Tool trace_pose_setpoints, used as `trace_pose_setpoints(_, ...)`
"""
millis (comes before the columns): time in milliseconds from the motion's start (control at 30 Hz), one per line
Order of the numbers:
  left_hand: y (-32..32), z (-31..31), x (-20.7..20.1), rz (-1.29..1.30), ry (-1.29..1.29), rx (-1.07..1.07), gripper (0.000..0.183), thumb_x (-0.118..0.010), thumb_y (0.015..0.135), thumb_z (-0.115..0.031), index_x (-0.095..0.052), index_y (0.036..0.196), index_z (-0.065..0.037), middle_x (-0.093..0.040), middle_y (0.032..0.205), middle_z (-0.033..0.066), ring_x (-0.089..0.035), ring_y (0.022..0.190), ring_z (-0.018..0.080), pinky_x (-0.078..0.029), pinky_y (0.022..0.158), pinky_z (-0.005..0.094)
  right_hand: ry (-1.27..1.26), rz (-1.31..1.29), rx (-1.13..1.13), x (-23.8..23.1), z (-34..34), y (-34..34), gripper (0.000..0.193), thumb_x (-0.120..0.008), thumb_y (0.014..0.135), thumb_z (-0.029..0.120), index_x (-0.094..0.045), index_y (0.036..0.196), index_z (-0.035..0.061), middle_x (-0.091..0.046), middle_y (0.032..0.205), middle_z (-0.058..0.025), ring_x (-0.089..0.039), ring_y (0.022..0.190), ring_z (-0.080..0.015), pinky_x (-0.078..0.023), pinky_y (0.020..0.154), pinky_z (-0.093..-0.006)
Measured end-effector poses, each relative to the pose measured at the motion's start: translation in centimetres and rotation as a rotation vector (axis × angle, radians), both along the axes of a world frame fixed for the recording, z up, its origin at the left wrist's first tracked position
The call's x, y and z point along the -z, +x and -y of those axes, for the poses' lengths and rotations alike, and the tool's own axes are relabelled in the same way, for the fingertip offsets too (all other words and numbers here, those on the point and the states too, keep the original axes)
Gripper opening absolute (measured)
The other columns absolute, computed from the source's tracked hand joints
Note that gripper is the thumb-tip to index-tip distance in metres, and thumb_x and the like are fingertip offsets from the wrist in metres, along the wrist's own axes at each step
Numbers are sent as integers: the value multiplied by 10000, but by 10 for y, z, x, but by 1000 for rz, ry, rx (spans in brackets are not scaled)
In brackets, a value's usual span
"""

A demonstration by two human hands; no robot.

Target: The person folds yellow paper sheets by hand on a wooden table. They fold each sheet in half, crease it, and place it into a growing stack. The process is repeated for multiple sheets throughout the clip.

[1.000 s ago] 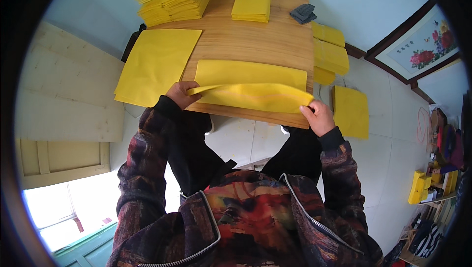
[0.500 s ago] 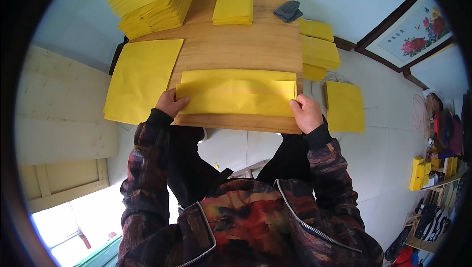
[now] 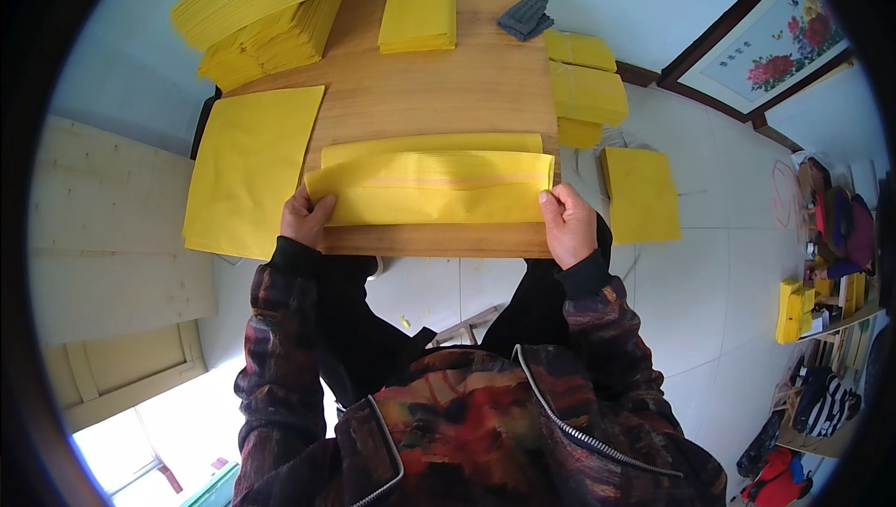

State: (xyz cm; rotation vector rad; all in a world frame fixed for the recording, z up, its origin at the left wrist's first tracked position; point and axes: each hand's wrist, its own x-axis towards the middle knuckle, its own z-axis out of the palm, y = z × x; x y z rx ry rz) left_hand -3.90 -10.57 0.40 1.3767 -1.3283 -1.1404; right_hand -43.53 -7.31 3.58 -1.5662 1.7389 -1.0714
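A yellow paper sheet point(image 3: 425, 201) lies folded lengthwise along the table's near edge, with a faint pinkish line across it. My left hand point(image 3: 305, 219) pinches its near left end, thumb on top and fingers mostly underneath. At the opposite end my right hand point(image 3: 569, 227) grips the paper between thumb and fingers. The upper layer stands slightly raised off the strip behind it, and its ends show more than one layer. Close to my left hand rest flat yellow sheets point(image 3: 247, 171).
On the wooden table point(image 3: 429, 96) stand a tall pile of folded yellow paper point(image 3: 266, 26), a narrow yellow stack point(image 3: 417, 3) and a dark grey cloth point(image 3: 525, 19). Yellow bundles point(image 3: 588, 91) sit past the right edge, with another yellow stack point(image 3: 642, 194) nearer me.
Both hands keep their hold on the folded sheet. Its upper layer has shifted slightly toward me and lifted, so more of the strip behind shows. The whole view has shifted a little.
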Motion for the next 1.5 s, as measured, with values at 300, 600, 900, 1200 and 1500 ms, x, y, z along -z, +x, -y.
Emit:
trace_pose_setpoints(300,-29,-6,-2,471,-218,-227,256,-610,892,-144,-578,1098,5,-668,958,191,-644,913,319,-492,801,358,-72,-295,33,0,3,7,170,-577,916,199,-524,848,53,-615,713,-155,-598,665,-365,-450,570,-444)
trace_pose_setpoints(600,-35,-7,-7,819,-218,-224,283,-632,872,-211,-551,1085,-42,-647,878,263,-607,846,467,-500,707,480,126,-643,14,-9,8,16,199,-567,914,249,-538,882,55,-626,712,-165,-616,688,-375,-481,601,-489)
trace_pose_setpoints(900,-30,-3,3,589,-208,-268,406,-650,840,-116,-497,1214,-90,-627,1001,218,-601,933,397,-491,803,439,224,-688,36,-17,12,20,223,-584,902,266,-557,883,45,-649,738,-183,-640,723,-375,-501,627,-485)
trace_pose_setpoints(1200,-41,-16,-8,942,-291,-268,402,-622,845,-123,-514,1230,-164,-654,957,147,-612,885,363,-475,823,418,224,-720,62,-13,12,21,243,-578,902,292,-566,896,50,-659,751,-191,-649,731,-379,-510,635,-486)
trace_pose_setpoints(1500,-29,-2,0,943,-471,-176,80,-591,882,-170,-605,954,-139,-660,883,80,-617,787,326,-450,775,421,214,-729,6,-10,16,17,252,-549,920,293,-565,933,43,-668,767,-196,-652,752,-393,-503,649,-496)
